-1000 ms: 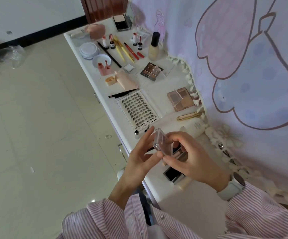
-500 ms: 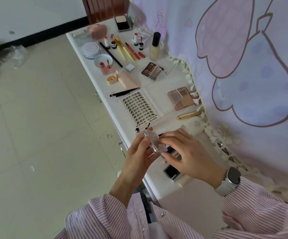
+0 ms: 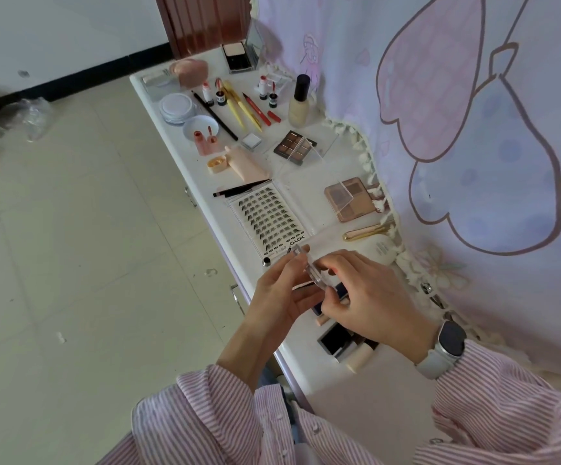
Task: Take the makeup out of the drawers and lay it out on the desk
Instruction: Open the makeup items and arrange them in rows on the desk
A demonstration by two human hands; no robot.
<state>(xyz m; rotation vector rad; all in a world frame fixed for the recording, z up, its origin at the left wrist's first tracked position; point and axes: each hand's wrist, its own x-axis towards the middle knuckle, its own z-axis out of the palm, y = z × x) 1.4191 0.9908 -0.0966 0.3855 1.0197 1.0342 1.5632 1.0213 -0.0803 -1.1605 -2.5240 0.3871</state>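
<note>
Now both hands meet over the near end of the desk [image 3: 171,105]. Left hand [image 3: 280,290] cups a clear case [image 3: 312,268] from the floor side, fingers curled, fingertips at its upper end. Right hand [image 3: 369,297] pinches the same case from the wall side, thumb and forefinger at its edge. Case is held tilted, above the desk surface, not resting on it. Contents cannot be made out.

Under the hands: a dark compact [image 3: 334,340] lies open, a cream tube [image 3: 361,359] just beside it at the desk's near edge. Other small items are partly hidden by the right hand.

Beyond the hands, a lash tray [image 3: 269,219] lies flat, a black pencil [image 3: 238,190] along its far edge. Near the wall: a pink palette [image 3: 352,199] with clear lid raised, a gold tube [image 3: 366,231] and a white bottle [image 3: 378,250] close by.

Further on: a brown palette [image 3: 294,147], lid raised; a peach tube [image 3: 245,164]; a foundation bottle [image 3: 300,104] upright by the curtain [image 3: 457,95]. Yellow pens [image 3: 242,109] and a red pen [image 3: 257,109] lie side by side. Round white compacts [image 3: 176,107] sit at the floor-side edge.

Right wrist carries a watch [image 3: 446,347]. Sleeves are pink-striped.
</note>
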